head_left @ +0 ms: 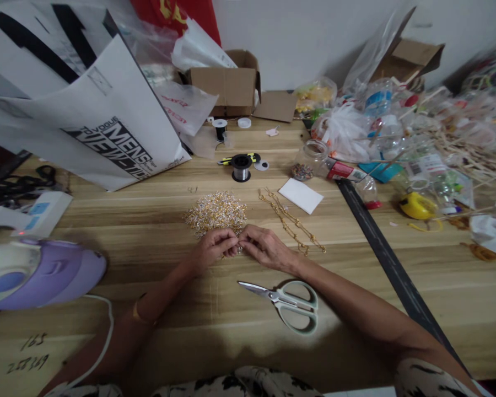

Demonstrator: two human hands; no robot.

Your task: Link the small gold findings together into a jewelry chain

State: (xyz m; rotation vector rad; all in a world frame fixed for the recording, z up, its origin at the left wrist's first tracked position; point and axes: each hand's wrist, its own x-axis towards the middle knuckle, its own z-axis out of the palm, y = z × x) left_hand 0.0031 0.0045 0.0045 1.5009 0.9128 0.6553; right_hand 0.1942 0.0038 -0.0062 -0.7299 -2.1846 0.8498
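Note:
My left hand [213, 248] and my right hand [264, 246] meet fingertip to fingertip on the wooden table [149, 231], both pinched on a small gold-and-silver piece too tiny to name. Just beyond the fingers lies a heap of gold and silver beads [217, 211]. To the right of the heap lie beaded gold chains [291, 220]. Pale green scissors [291, 304] rest shut on the table below my right wrist.
A spool of thin wire [241, 167], a small black spool [220, 129], a white card [301, 195] and a tipped glass jar [314, 157] lie farther back. A white shopping bag [103, 121] stands left, a purple appliance [37, 270] near left, cardboard boxes and plastic clutter right.

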